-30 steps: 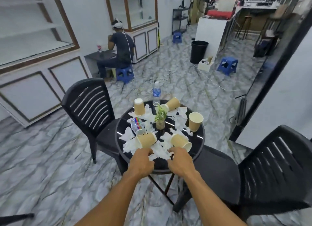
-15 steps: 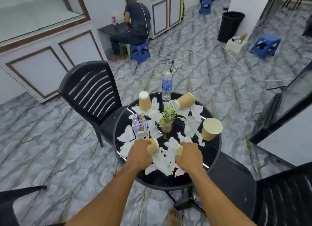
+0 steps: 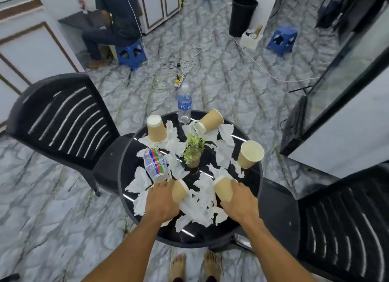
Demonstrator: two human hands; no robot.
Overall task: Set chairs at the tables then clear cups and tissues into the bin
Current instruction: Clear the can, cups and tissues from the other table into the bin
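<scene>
A round black glass table (image 3: 255, 189) carries crumpled white tissues (image 3: 199, 206) and several brown paper cups. My left hand (image 3: 161, 199) grips one tipped cup (image 3: 180, 190) at the table's near side. My right hand (image 3: 239, 199) grips a second cup (image 3: 223, 189) beside it. An upturned cup (image 3: 155, 129), a tipped cup (image 3: 210, 120) and an upright cup (image 3: 250, 154) stand farther back. A black chair (image 3: 63, 121) is at the table's left, another black chair (image 3: 341, 222) at its right. The black bin (image 3: 242, 16) stands far back on the floor.
On the table also stand a small potted plant (image 3: 193, 149), a water bottle (image 3: 184, 104) and a lying drink can (image 3: 155, 163). Cables and a power strip (image 3: 179, 81) lie on the marble floor. A person sits on a blue stool (image 3: 130, 54); another blue stool (image 3: 282, 39) is near the bin.
I have stepped closer and my view has tilted down. Both hands went from the table's near edge onto the two nearest cups and now grip them.
</scene>
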